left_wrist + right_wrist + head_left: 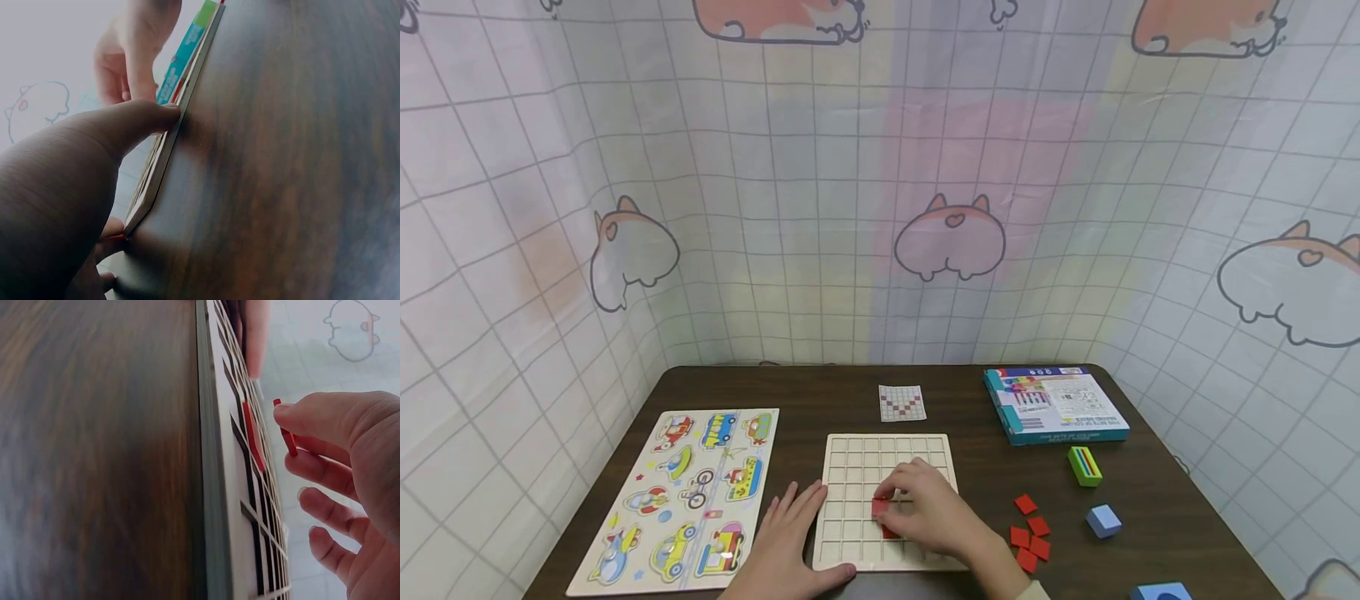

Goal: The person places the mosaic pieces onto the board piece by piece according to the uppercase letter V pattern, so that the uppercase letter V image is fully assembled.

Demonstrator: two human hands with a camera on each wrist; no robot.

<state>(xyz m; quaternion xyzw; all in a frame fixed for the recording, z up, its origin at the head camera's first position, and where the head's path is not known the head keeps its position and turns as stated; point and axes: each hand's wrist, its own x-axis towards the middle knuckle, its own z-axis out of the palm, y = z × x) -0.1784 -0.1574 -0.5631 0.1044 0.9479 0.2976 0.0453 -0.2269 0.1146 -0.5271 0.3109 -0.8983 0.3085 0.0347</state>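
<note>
A pale wooden grid board (857, 552) lies flat at the near middle of the table. My left hand (785, 546) steadies it, fingers extended along its left side and thumb at the near edge. Between thumb and index finger, my right hand (928, 510) pinches a small red square tile (289, 441), held just above the grid. Another red tile (252, 436) sits in a cell of the board, partly covered by my right hand in the head view. Several loose red tiles (1019, 537) lie on the table right of the board.
Behind the board lies a small pattern card (902, 403). A picture puzzle board (651, 467) is at left. On the right are a flat box (1067, 435), a green striped block (1085, 467), a blue cube (1103, 521) and a blue block (1161, 592) at the near edge.
</note>
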